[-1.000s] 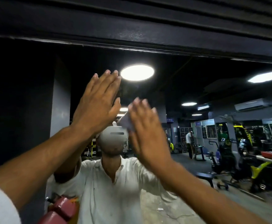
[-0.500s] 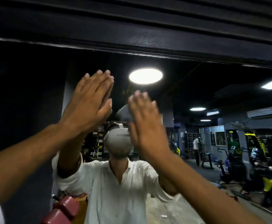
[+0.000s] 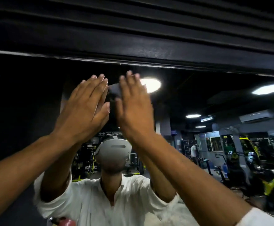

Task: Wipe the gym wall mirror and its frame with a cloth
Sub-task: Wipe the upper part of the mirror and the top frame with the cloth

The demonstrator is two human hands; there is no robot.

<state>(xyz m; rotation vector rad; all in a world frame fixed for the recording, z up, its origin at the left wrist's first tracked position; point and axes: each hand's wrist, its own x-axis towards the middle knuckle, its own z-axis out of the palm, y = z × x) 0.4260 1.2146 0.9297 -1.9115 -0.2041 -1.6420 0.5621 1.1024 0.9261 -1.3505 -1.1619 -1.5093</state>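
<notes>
Dark ribbed panelling [image 3: 133, 22] runs across the top. Round ceiling light [image 3: 152, 85] is lit. A hexagonal light [image 3: 269, 88] is at right, with smaller strip lights [image 3: 192, 116] further back. Air conditioner [image 3: 255, 115] sits high on the grey right wall. Yellow-and-black gym machines [image 3: 269, 181] stand at right. Lockers [image 3: 189, 144] are at the back, with a window [image 3: 216, 143] beside them. A distant person [image 3: 193, 150] wears white.

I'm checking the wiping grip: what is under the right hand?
A grey cloth lies between the right hand and the mirror. Only one corner shows, at the hand's left edge; the rest is covered by the palm and straight fingers.
</notes>
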